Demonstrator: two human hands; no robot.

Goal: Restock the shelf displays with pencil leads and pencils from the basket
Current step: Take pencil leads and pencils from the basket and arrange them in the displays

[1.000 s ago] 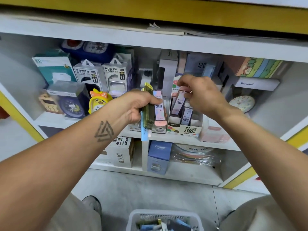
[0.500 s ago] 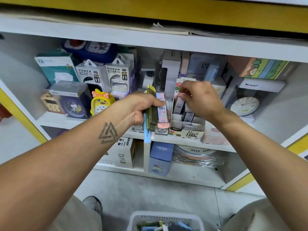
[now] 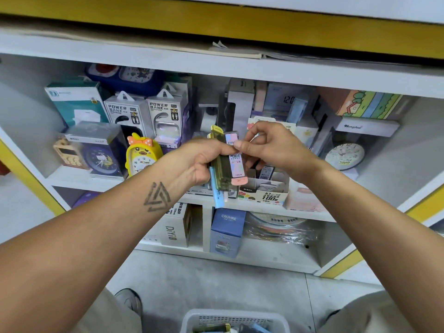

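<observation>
Left grip [image 3: 199, 162] clutches a stack of lead cases [image 3: 227, 164] above the basket [image 3: 235, 319]; right grip [image 3: 269, 146] pinches the pink-capped top one. I'd peel it off straight, then slot it upright in the display box [image 3: 271, 188] behind.

Even, bright indoor light falls from above and in front; the shelf [image 3: 240, 205] recesses lie in soft shadow. Wide-angle bending curves the shelf edges. Slight softness blurs small print, and clear wrapping shows faint glare.
</observation>
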